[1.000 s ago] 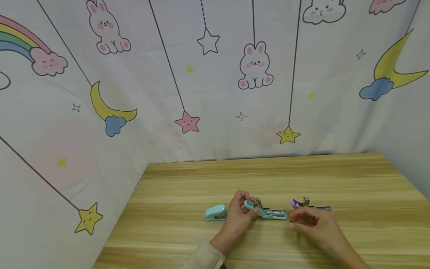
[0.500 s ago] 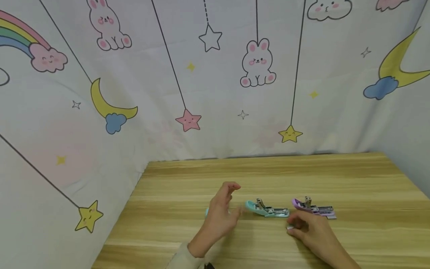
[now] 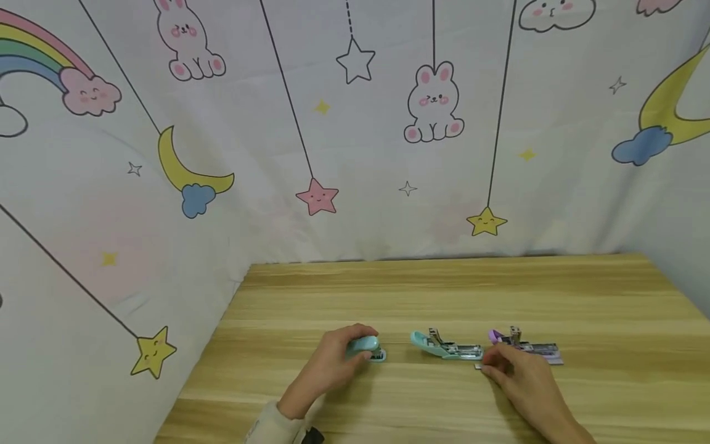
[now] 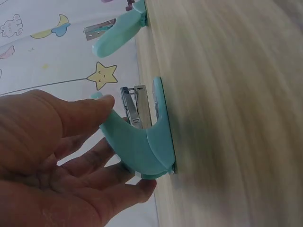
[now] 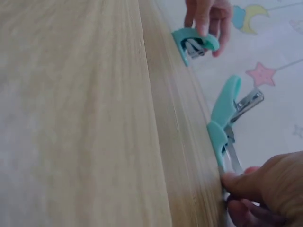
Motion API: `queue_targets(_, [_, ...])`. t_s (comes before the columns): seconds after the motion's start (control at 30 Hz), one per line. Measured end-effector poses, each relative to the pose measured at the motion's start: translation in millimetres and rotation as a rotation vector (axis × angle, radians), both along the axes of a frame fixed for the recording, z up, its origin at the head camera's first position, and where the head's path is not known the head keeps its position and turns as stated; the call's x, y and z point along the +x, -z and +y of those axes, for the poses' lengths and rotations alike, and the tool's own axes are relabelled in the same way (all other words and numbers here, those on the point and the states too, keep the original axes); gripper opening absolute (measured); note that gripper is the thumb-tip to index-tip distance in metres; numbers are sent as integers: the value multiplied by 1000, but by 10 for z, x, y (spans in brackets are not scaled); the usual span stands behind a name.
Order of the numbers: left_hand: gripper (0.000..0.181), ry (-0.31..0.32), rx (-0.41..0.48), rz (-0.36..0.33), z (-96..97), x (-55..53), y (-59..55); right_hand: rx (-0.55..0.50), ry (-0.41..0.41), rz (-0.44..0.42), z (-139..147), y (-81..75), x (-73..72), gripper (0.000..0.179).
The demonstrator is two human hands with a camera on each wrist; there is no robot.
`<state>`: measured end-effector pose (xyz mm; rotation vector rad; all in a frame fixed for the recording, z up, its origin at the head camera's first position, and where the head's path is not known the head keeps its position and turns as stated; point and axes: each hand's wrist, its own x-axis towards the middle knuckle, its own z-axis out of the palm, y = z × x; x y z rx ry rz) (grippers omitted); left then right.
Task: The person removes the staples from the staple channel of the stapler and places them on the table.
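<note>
My left hand (image 3: 333, 357) grips a mint-green stapler (image 3: 363, 345) at the left, thumb and fingers around its top arm. Its base stands on the table, and the left wrist view shows its jaws partly apart with metal parts (image 4: 137, 106) inside. A second mint-green stapler (image 3: 438, 348) lies folded wide open in the middle, its silver staple channel exposed. Just in front of that channel's right end, my right hand (image 3: 524, 376) pinches a small pale strip (image 3: 478, 367) low over the table. Behind this hand lies an opened purple stapler (image 3: 493, 337), partly hidden by it.
All three staplers stand in a row on the wood-grain table (image 3: 432, 407). White cloth (image 3: 366, 234) printed with stars, rabbits and moons hangs behind the table and along its sides.
My left hand has let go of the middle stapler, moved left and taken hold of the left one. My right hand stays near the middle stapler's right end with the pale strip.
</note>
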<state>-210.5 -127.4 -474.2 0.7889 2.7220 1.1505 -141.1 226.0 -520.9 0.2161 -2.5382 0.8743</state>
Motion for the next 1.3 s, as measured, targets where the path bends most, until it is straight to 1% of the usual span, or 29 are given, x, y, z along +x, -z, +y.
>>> queue_targets(0.1, [30,10,0,38,-3,-16,41,7,16,13,-15,6,7,32])
queue_targets(0.2, [30,22,-7,57,-10,-28,66,12,29,16,-29,-3,9,32])
queue_targets(0.33, [32,39,-25,63,-7,-31,51,13,36,6,-66,-50,27,31])
queue_targets(0.4, [34,59,-21,43,11,-5,10,-21,-16,25,-111,-94,59,30])
queue_targets(0.47, [36,103,-4,19,45,49,-62,-67,-117,64,-179,-155,100,29])
queue_targets(0.5, [37,134,15,6,72,83,-106,-95,-184,81,-218,-194,122,30])
queue_targets(0.57, [39,215,66,4,141,159,-200,-130,-326,123,-306,-280,156,37])
queue_targets(0.6, [39,264,99,13,181,196,-248,-139,-381,133,-350,-327,169,43])
queue_targets(0.63, [39,309,129,19,224,234,-293,-153,-427,124,-394,-379,184,49])
queue_targets(0.67, [39,354,161,33,269,269,-334,-163,-456,108,-434,-428,197,55])
queue_targets(0.73, [39,428,214,51,353,330,-408,-188,-475,54,-504,-515,223,62])
queue_targets(0.8, [38,466,241,60,417,379,-469,-234,-470,-13,-554,-577,243,62])
queue_targets(0.83, [38,470,245,56,439,397,-494,-259,-465,-43,-569,-598,252,60])
queue_targets(0.9, [36,466,245,48,465,419,-529,-306,-461,-75,-588,-623,266,58])
queue_targets(1.0, [32,448,240,45,475,433,-547,-366,-484,-67,-591,-634,272,56])
queue_targets(1.03, [31,441,252,31,480,434,-545,-380,-493,-57,-589,-635,270,56])
queue_targets(1.1, [27,431,280,38,501,440,-530,-401,-514,-37,-579,-632,265,55])
queue_targets(1.13, [25,409,298,24,507,447,-527,-406,-517,-33,-571,-630,266,55])
queue_targets(1.2, [21,361,364,-10,499,442,-530,-429,-520,-60,-544,-619,278,52])
queue_targets(1.27, [20,308,451,-63,480,425,-547,-459,-543,-82,-506,-591,291,49])
queue_targets(1.3, [21,276,502,-103,468,417,-560,-468,-552,-89,-487,-572,296,47])
